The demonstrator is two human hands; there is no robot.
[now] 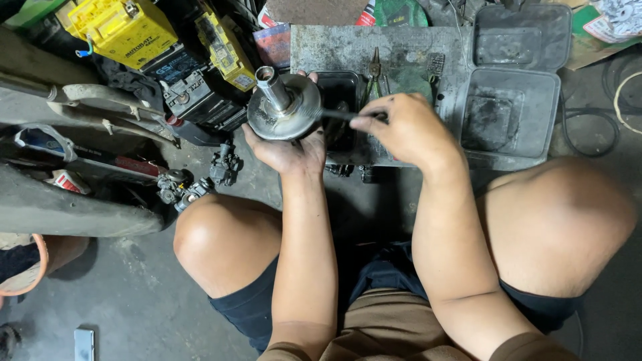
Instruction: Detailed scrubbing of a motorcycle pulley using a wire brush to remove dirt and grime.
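Observation:
My left hand (pixel 286 151) grips from below a round, greasy metal disc part (pixel 284 110) with a shiny hollow shaft sticking up from its middle. My right hand (pixel 401 127) pinches a thin dark tool (pixel 338 115) whose tip touches the right edge of the disc. Both hands are raised over a black tray (pixel 340 87) that lies on a worn metal sheet (pixel 348 47). My bare knees spread out below the hands.
Pliers (pixel 376 73) lie on the metal sheet. An open grey plastic case (pixel 513 100) sits at the right. Yellow and black batteries (pixel 160 47) stand at the upper left. A carburettor (pixel 194 184) lies by my left knee. A phone (pixel 84 343) rests on the concrete floor.

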